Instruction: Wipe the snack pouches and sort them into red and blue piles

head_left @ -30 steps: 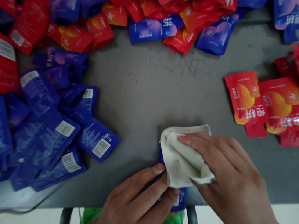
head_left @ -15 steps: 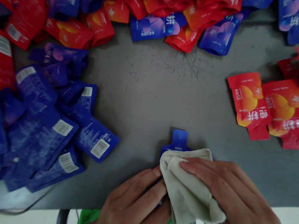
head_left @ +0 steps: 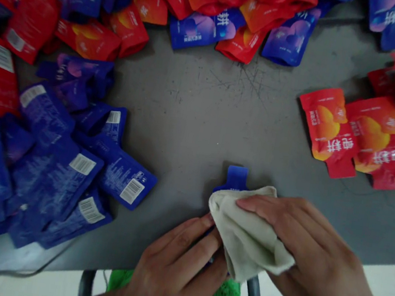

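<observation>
Left hand (head_left: pixel 176 267), grip closed on blue sachet (head_left: pixel 236 178), right hand (head_left: pixel 315 248), grip closed on beige cloth (head_left: pixel 247 233)

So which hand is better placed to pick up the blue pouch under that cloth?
Probably the left hand: its fingers seem to reach the blue pouch beneath the off-white cloth. The right hand lies on top of the cloth, which separates it from the pouch.

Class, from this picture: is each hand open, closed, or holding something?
Left hand: holding a blue pouch, partly hidden.
Right hand: holding a beige cloth over it.
</observation>
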`<state>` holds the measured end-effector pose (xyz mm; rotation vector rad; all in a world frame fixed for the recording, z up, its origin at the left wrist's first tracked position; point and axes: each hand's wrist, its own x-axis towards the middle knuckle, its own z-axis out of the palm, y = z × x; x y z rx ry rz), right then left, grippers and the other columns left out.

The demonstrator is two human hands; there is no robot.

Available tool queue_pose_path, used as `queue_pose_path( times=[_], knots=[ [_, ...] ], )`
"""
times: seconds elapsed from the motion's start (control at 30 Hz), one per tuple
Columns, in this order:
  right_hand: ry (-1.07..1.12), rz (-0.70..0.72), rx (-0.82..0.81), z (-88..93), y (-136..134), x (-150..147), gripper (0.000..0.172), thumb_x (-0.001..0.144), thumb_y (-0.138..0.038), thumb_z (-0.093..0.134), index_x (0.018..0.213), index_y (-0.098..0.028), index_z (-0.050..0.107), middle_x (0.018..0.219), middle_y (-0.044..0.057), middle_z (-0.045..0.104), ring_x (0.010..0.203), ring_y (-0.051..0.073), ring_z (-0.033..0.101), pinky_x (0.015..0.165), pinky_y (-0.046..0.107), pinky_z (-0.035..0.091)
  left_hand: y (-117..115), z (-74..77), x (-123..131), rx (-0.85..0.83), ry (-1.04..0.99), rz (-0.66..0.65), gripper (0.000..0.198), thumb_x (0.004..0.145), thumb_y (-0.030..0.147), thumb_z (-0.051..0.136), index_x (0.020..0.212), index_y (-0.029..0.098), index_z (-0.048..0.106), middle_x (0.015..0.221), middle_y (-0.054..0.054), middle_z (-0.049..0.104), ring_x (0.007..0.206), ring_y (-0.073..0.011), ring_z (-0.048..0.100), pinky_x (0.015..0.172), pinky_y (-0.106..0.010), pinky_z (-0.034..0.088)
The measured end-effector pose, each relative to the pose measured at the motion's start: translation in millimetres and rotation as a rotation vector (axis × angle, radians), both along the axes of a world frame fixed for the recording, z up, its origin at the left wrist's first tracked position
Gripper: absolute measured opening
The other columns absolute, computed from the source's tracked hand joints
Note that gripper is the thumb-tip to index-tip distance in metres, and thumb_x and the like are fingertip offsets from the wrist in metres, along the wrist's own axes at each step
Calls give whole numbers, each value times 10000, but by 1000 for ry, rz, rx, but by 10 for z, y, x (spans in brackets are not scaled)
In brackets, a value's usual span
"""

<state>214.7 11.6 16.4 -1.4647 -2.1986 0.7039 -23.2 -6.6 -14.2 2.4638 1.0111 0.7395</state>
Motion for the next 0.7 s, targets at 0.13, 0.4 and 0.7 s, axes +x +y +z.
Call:
queue_pose_path(
  times=[0.13,0.4,0.7],
  knots=[
    [-65,-29,61,-89,312,6,468,933,-117,650,1379,-256,626,1287,64,754,1170,291,696,1017,446,566,-45,-32,-15,22,9,15,220,1029,250,710,1227,193,786,1274,-44,787,1301,-233,702,1114,-353,602],
    [5,18,-8,-18,-68,-3,438,966,-107,579,1387,-226,608,1296,79,744,1152,268,697,958,408,574,-34,-23,-14,-20,-3,-3,207,1078,217,605,1141,191,801,1270,-40,781,1298,-230,699,1131,-367,594],
    [-61,-34,78,-105,271,0,457,937,-120,647,1374,-251,622,1307,68,746,1169,300,691,1013,465,557,-48,-37,-8,26,13,10,218,1055,240,662,1231,174,773,1260,-62,783,1275,-253,714,1040,-389,655]
  ],
)
